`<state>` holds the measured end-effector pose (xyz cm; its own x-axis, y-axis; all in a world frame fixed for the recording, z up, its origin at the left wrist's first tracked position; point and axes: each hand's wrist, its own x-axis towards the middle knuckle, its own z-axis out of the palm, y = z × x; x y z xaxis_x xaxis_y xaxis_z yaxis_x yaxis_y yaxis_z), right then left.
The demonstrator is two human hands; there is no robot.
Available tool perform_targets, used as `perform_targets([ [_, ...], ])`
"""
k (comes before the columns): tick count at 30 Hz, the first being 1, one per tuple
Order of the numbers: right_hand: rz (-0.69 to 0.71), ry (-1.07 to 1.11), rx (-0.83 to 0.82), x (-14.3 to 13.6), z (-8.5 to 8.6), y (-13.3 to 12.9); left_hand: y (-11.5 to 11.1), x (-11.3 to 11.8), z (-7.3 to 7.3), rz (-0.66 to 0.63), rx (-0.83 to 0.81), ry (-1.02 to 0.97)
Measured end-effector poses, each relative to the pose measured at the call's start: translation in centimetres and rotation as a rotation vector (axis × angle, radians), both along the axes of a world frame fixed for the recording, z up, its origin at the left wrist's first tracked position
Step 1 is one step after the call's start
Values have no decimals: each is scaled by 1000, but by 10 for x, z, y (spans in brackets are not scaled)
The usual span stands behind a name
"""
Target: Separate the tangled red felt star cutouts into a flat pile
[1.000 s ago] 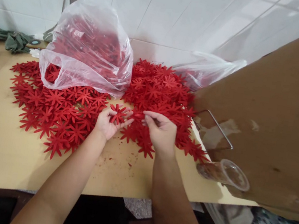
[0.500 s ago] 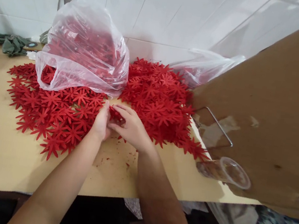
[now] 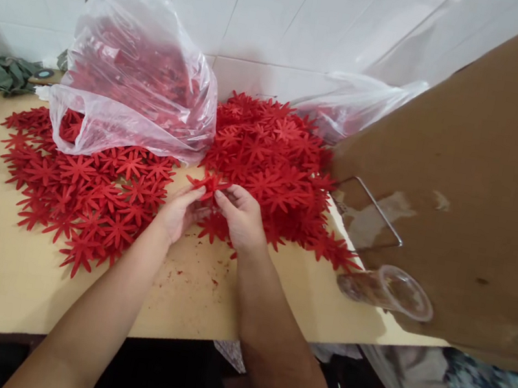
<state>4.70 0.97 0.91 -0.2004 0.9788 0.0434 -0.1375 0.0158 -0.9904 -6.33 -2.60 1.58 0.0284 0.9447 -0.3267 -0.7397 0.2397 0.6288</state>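
- Flower (image 3: 210, 185), red and with many narrow petals, is between our left hand (image 3: 177, 212) and our right hand (image 3: 246, 219), above the table (image 3: 193, 318), in front of the right pile (image 3: 270, 153).
- Both hands have fingertips pressed together on it, one from each side; how many layers they pinch, we cannot tell.
- To handle it well, we should, in our judgement, pinch lightly near its centre and let the petals spread free, so that none is bent or torn.
- The left pile (image 3: 86, 199) lies just beside our left hand and the right pile is close behind our fingers, so a wide movement could catch loose petals.
- Best open room is toward us, down to the table's near edge, where small red crumbs (image 3: 215, 282) lie.
- At the right, the clear cup (image 3: 384, 289) is near the brown panel (image 3: 480, 190); our right elbow should avoid it.
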Motion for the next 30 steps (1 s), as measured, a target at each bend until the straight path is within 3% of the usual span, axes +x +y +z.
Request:
perform_targets([
  [3,-79,-114,121,-6,-7,-2,-1,2,-2,58,-8,78],
  [8,-423,-487,533,-7,0,-13,4,3,-8,89,-65,150],
  [10,-399,-601,682,-7,7,-18,6,3,-13,120,-15,222],
  [13,-260,-686,776,-9,13,-22,8,5,-18,169,87,391],
  [17,-215,-635,703,-9,10,-17,6,9,-16,141,160,658],
  [20,-237,-515,616,-6,10,-13,5,11,-12,83,209,732],
  [30,-359,39,153,16,10,9,8,11,-19,54,154,593],
])
